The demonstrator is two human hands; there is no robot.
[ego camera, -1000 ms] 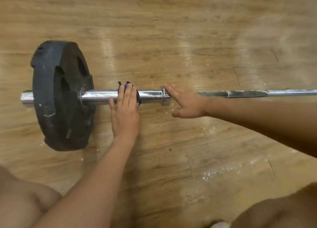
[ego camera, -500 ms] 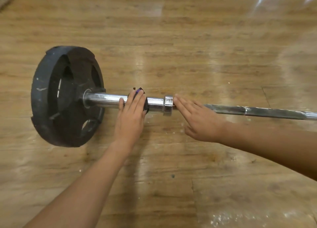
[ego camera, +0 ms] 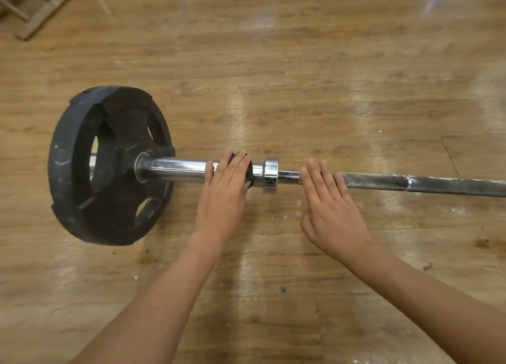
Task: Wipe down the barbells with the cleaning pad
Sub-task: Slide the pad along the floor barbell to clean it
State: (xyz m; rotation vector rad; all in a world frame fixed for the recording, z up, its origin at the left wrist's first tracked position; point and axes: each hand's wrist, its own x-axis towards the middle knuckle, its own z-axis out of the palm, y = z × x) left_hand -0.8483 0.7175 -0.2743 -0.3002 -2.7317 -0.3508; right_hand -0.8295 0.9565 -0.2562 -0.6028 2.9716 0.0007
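Most of the dark cleaning pad [ego camera: 249, 172] is hidden under the left hand [ego camera: 221, 199]; only a black edge shows past the fingertips, and its shape cannot be made out; whether the left thumb reaches under the bar cannot be told. The barbell [ego camera: 451, 185] is cut off by the right edge of the view, so its far end is unseen; the stub of sleeve beyond the black weight plate [ego camera: 123, 133] shows only through a slot in the plate.

The barbell lies on the wooden floor [ego camera: 301, 76], its long axis running left to right and dipping slightly rightward, plate end to the left. The left hand's fingers are straight and close together, pressing the pad onto the chrome sleeve [ego camera: 175, 169] just left of the collar [ego camera: 270, 174]; the right hand [ego camera: 334, 213] lays straight, slightly parted fingers across the thin shaft just right of the collar, thumb off the bar. A wooden frame [ego camera: 35, 10] is cropped at the top-left corner.
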